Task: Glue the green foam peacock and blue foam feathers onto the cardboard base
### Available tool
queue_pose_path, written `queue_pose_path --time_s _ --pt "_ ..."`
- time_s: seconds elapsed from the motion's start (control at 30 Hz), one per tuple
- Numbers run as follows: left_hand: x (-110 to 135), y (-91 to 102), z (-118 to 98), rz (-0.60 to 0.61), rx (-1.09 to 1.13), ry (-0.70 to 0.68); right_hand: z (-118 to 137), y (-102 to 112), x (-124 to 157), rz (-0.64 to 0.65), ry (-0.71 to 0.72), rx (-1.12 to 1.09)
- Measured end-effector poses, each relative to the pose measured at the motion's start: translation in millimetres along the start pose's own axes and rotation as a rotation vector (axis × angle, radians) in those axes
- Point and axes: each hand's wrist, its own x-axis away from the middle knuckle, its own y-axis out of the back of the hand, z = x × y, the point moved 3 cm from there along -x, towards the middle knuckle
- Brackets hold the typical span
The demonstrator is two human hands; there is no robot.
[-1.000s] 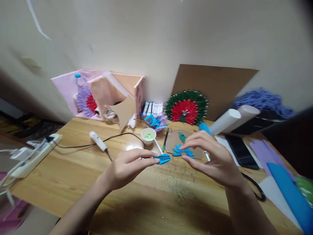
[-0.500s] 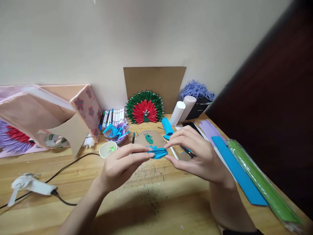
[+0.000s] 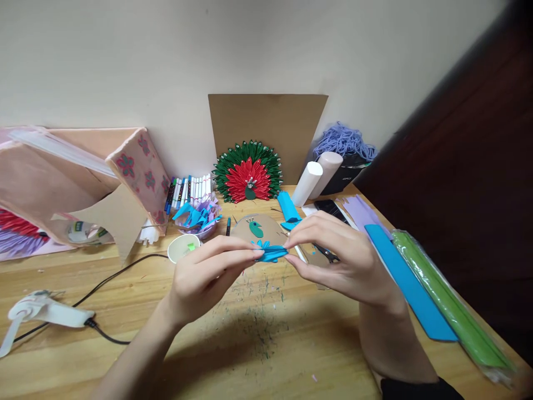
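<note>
A small pleated piece of blue crepe paper (image 3: 272,254) is stretched between my two hands above the table. My left hand (image 3: 208,275) pinches its left end between thumb and fingers. On the other side, my right hand (image 3: 339,258) grips the right end with thumb and fingertips. Just beyond lies a round cardboard disc (image 3: 272,228) with a green peacock body (image 3: 255,228) on it. Some blue paper shows at the disc's near edge, partly hidden by my fingers. Black-handled scissors (image 3: 327,254) lie partly behind my right hand.
A glue gun (image 3: 52,314) with a cord lies left, near a paper cup (image 3: 183,248) and a bowl of paper scraps (image 3: 200,222). A red and green peacock (image 3: 250,175) leans on cardboard (image 3: 268,119). Blue crepe paper (image 3: 410,283) and a green roll (image 3: 449,300) lie right.
The blue piece looks narrower and more gathered between my fingertips. Both hands keep their pinch and have hardly moved; the view has tilted slightly down.
</note>
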Motion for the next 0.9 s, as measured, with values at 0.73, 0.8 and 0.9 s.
queue_pose_path --time_s 0.73,0.8,0.9 --pt "2.8 -6.9 5.2 -0.098 0.245 0.254 0.2 1.7 3.1 -0.073 -0.042 0.030" --pt "2.8 -6.4 6.2 -0.093 0.232 0.271 -0.9 3.6 4.0 -0.114 -0.061 -0.014" --pt "2.5 -6.3 7.7 -0.071 0.218 0.288 -4.4 5.1 4.7 -0.190 -0.118 -0.106"
